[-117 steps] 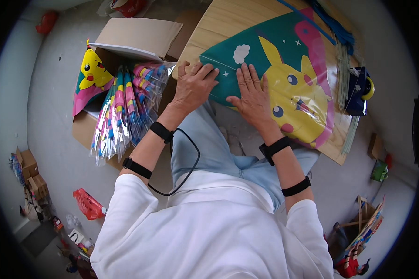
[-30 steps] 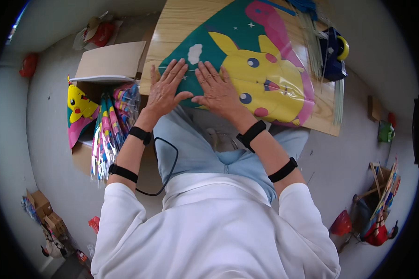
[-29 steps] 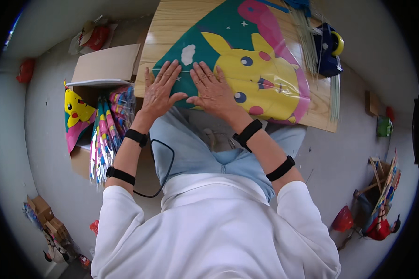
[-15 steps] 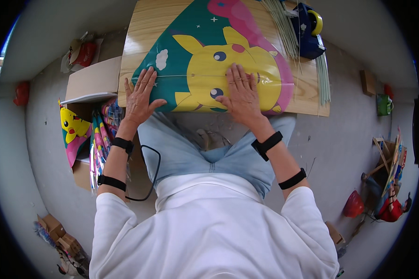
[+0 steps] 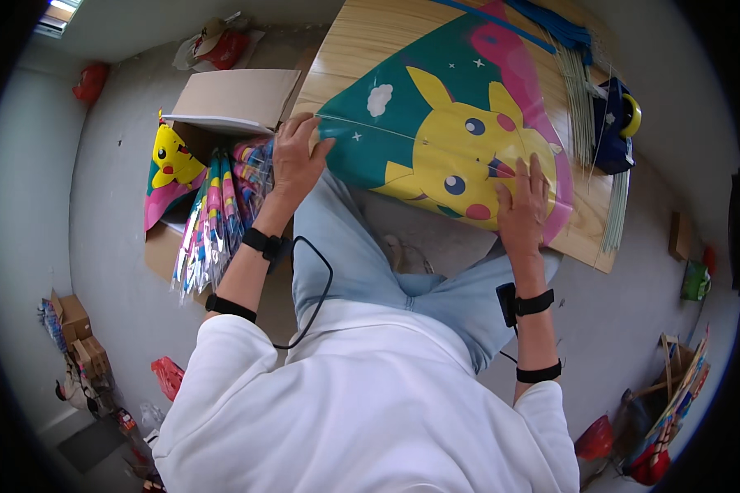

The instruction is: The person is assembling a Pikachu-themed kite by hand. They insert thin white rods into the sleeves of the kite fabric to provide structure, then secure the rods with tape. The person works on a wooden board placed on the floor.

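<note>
A kite sheet [image 5: 386,123], green and pink with a large yellow cartoon face, lies spread on a wooden table [image 5: 370,33]. Across the printed face runs a thin rod [image 5: 378,128]. My left hand [image 5: 298,156] is at the kite's left tip, by the table's edge; its fingers are bent and the thumb stands apart. On the kite's lower right part, over the printed face, my right hand [image 5: 524,205] rests with fingers stretched out. Neither hand shows a firm grip on anything.
Left of the table, an open cardboard box [image 5: 230,94] holds several wrapped kites [image 5: 218,222]. Thin sticks [image 5: 577,107], a blue tape dispenser [image 5: 610,135] and blue strips [image 5: 555,29] lie on the table's right side. A black cable [image 5: 325,271] hangs beside my left forearm.
The whole view has turned, so the table now sits tilted and further right. My left hand has shifted from flat on the kite to its left tip; the right has slid towards the pink edge.
</note>
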A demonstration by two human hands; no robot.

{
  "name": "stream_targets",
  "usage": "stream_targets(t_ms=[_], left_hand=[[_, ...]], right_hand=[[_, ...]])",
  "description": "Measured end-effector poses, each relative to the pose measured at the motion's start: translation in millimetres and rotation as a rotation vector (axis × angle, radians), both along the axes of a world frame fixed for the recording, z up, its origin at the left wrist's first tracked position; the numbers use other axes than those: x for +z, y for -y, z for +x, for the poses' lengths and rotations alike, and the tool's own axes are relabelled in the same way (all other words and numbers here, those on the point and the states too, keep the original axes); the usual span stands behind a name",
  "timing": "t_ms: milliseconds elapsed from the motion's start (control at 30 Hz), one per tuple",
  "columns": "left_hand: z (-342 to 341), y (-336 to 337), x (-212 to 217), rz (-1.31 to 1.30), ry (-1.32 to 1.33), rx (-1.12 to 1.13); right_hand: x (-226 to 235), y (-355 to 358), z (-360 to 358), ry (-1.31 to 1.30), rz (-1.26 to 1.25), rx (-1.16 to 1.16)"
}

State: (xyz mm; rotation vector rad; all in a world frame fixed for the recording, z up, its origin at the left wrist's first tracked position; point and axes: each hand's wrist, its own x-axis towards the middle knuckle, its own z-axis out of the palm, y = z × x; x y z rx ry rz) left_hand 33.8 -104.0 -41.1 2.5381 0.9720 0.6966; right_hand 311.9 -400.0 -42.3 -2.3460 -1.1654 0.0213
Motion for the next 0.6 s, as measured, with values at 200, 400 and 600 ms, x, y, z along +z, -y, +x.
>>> stream_targets(t_ms=[200,400,600], left_hand=[[-18,35,-13,-0.545,0.270,0.402],[-8,44,-22,-1.005,0.563,0.463],[-8,46,-21,-1.059,0.622,0.457]], right_hand=[[5,-93,-45,0.218,-0.062,0.318],[-15,-114,-55,0.252,-0.168,0.386],[-21,-108,-52,0.235,-0.168,0.430]])
